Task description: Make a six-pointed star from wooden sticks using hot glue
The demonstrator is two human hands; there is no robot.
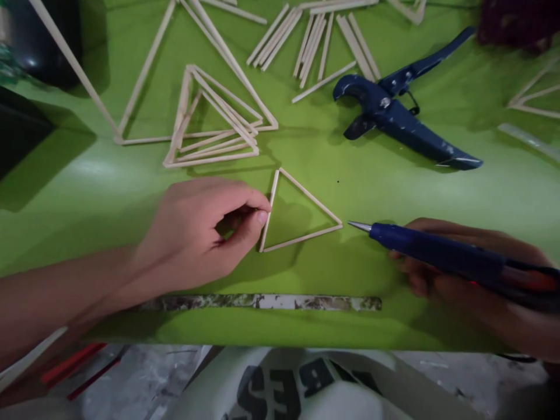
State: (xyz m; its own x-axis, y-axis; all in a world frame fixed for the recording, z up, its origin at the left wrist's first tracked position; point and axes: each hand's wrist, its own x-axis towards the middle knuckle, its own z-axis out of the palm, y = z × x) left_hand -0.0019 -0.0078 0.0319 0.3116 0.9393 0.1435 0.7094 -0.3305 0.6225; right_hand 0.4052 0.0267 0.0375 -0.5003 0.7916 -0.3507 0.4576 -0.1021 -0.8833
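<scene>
A small triangle of thin wooden sticks (311, 195) is on the green table. My left hand (205, 230) pinches its left side between thumb and index finger. In my right hand (464, 262) is a blue hot glue gun (433, 248), its metal nozzle pointing left. The nozzle tip is a short way right of the triangle's right corner, apart from it. Parts of the right fingers are hidden behind the gun. Below the triangle lies a narrow, stained flat strip (275, 301), its left end partly covered by my left forearm.
Stacked stick triangles (214, 154) and larger stick frames (146, 70) are behind my left hand. Loose sticks (275, 38) lie at the back. A dark blue cutter (406, 111) rests at the back right, near a translucent glue stick (527, 140). Dark objects (21, 128) stand at left.
</scene>
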